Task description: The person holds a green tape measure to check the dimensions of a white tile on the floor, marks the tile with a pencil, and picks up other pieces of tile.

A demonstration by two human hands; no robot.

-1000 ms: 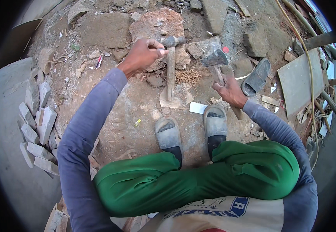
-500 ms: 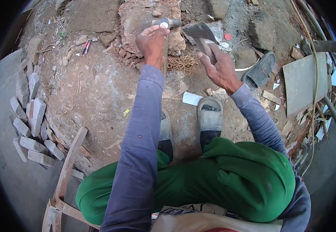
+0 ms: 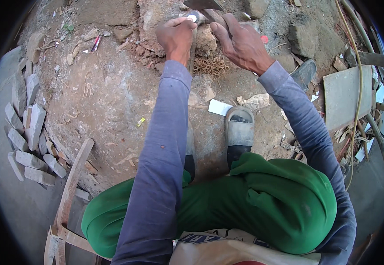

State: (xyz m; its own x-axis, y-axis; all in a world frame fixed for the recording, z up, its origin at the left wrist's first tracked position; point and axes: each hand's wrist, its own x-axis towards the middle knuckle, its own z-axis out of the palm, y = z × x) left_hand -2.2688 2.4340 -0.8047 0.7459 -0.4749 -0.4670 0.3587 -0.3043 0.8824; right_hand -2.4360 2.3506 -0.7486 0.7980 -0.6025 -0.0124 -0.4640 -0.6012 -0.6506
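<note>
Between the fingertips of my left hand, which is closed, is a small round piece with a white middle and a dark rim. It is held over a hammer lying on a rough reddish stone block; the hammer's wooden handle runs back beneath my left wrist. My right hand is wrapped round the short wooden handle of an adze. The adze's dark, broad blade is at the top of the picture, just beyond the round piece. The hammer's head is mostly hidden.
Tangled brown string lies by the stone. A dark slipper and a grey board are at the right. Grey brick-like blocks and a wooden frame are at the left. Sandals are on my feet.
My right hand with the adze has moved up and left, bringing the blade close above the round piece. My left hand has shifted slightly and still pinches the piece.
</note>
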